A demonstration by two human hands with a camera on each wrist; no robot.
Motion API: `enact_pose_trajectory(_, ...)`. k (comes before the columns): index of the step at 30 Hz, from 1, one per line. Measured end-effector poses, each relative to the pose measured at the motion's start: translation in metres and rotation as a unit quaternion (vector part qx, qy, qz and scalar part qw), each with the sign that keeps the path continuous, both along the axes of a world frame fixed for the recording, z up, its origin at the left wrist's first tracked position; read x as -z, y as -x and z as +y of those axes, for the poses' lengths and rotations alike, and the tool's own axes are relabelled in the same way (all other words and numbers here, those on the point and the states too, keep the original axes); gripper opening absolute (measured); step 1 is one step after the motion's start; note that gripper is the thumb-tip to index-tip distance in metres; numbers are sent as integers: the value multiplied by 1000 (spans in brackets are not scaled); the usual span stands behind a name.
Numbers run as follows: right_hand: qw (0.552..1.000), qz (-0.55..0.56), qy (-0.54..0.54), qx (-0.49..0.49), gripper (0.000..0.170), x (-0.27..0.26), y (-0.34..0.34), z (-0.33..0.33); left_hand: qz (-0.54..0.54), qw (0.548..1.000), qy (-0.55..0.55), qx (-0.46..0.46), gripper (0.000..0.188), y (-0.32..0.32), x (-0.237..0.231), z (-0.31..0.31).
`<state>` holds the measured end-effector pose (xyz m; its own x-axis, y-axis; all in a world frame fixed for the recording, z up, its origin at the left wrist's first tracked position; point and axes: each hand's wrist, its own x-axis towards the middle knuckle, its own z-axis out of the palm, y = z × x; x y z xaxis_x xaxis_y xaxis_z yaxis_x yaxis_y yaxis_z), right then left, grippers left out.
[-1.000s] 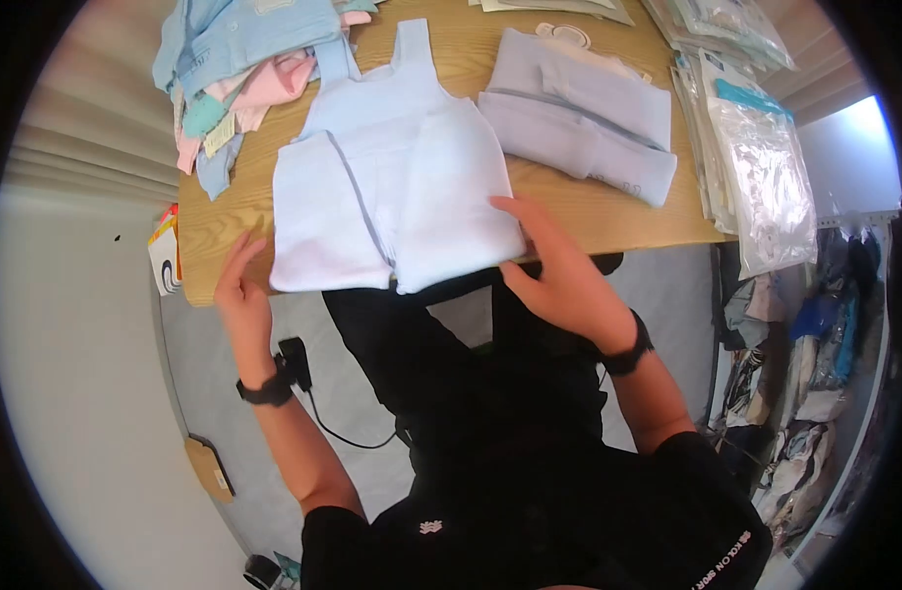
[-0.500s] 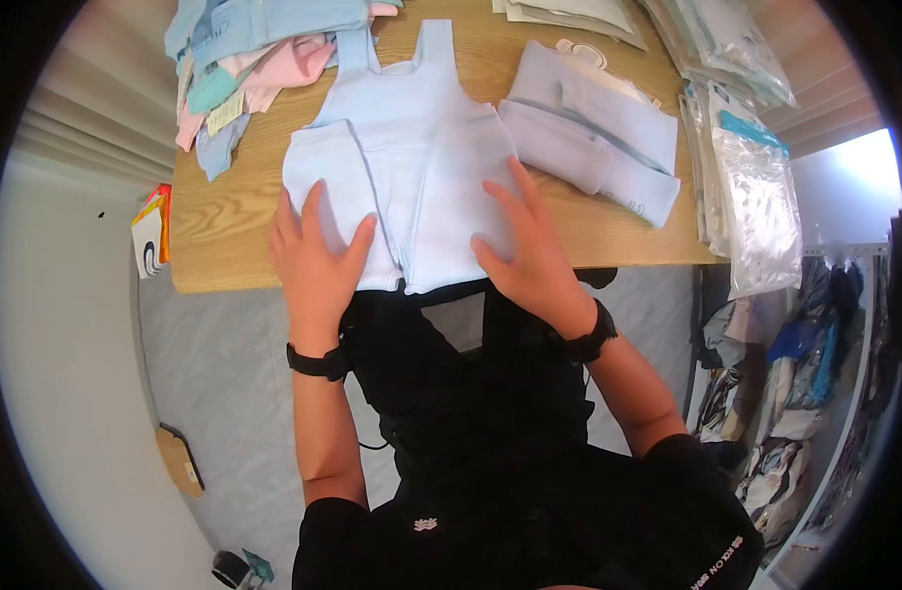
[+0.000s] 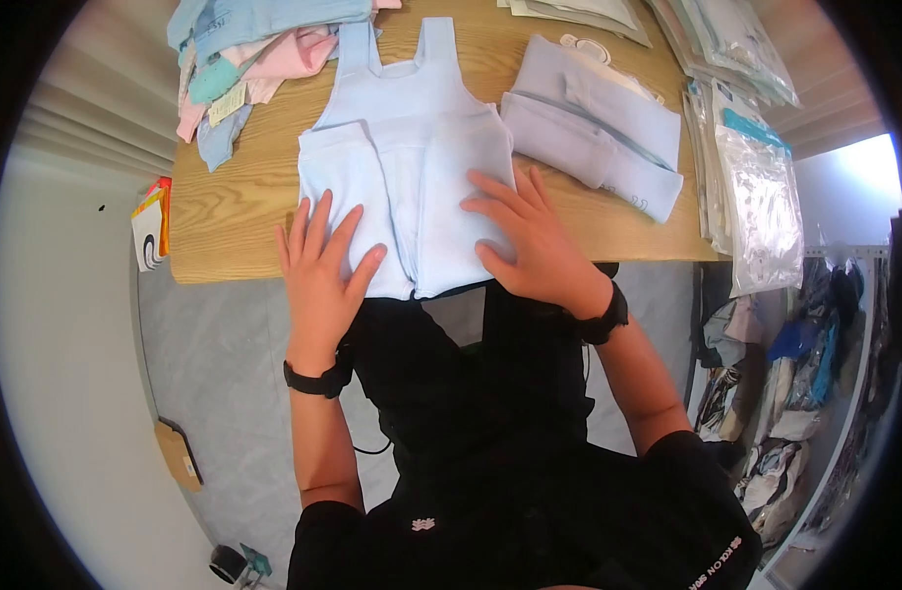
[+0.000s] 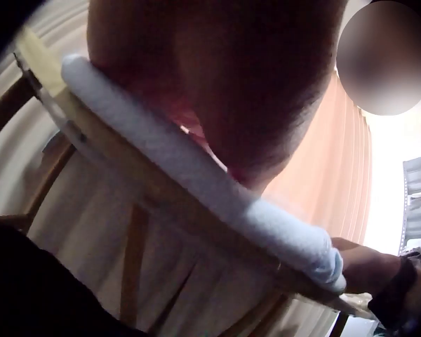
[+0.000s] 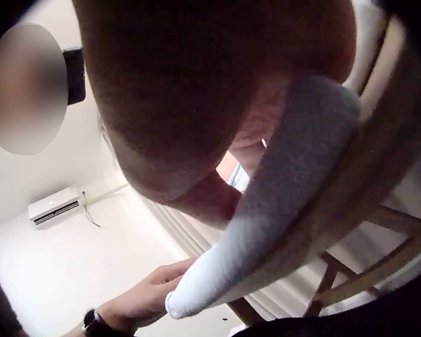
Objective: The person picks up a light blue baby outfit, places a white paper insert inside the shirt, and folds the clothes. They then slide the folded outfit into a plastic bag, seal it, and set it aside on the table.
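Observation:
Light blue knit overalls [image 3: 397,162] lie spread on the wooden table, shoulder straps pointing away and the leg part folded up near the front edge. On the lower left part rests my left hand [image 3: 321,275], fingers spread and fairly straight. My right hand [image 3: 541,246] lies over the lower right side, its fingers also spread across the cloth. In the left wrist view, the thick folded edge [image 4: 266,221] of the cloth runs along the table's edge under the hand. The right wrist view shows the same folded edge [image 5: 217,270] beneath the right hand.
Right of the overalls lies a folded grey-blue garment [image 3: 594,128]. A pile of blue, pink and green clothes [image 3: 264,54] sits at the back left. Clear plastic packages [image 3: 761,197] hang over the table's right edge, with more bags [image 3: 589,15] at the back.
The left hand has come from beside the overalls onto their lower left part. The right hand reaches further onto the cloth. The lower part now looks narrower, its sides drawn inward.

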<state>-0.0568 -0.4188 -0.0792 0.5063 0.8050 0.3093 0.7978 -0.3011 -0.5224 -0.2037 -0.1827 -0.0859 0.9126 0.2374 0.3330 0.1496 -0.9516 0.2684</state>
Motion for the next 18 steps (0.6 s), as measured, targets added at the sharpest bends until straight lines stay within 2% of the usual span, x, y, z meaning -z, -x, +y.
enact_pose_trajectory(3, 999, 12, 26, -39, 42, -5, -8, 1, 22, 999, 0, -30, 51, -1, -11, -6)
enact_pose_trajectory(5, 997, 41, 34, -59, 42, -9, -14, 2, 10, 998, 33, -54, 61, -8, -7, -18)
enact_pose_trajectory(8, 997, -8, 57, -45, 43, -13, -19, 6, -19, 996, 57, -72, 77, -24, -4, -34)
enact_pose_trajectory(11, 996, -50, 56, 39, 48, -25, -45, 16, -35, 996, 59, -62, 86, -40, -6, -49)
enact_pose_trajectory(14, 998, -52, -40, 1, 55, -51, -96, 41, -14, 997, 45, -55, 86, -43, 2, -55)
enact_pose_trajectory(16, 994, 110, -4, 17, 55, -51, -134, 69, -9, 998, 32, -56, 83, -44, 3, -54)
enact_pose_trajectory(18, 977, 207, -4, 52, 52, -36, -167, 96, -19, 998, 32, -53, 78, -45, 6, -53)
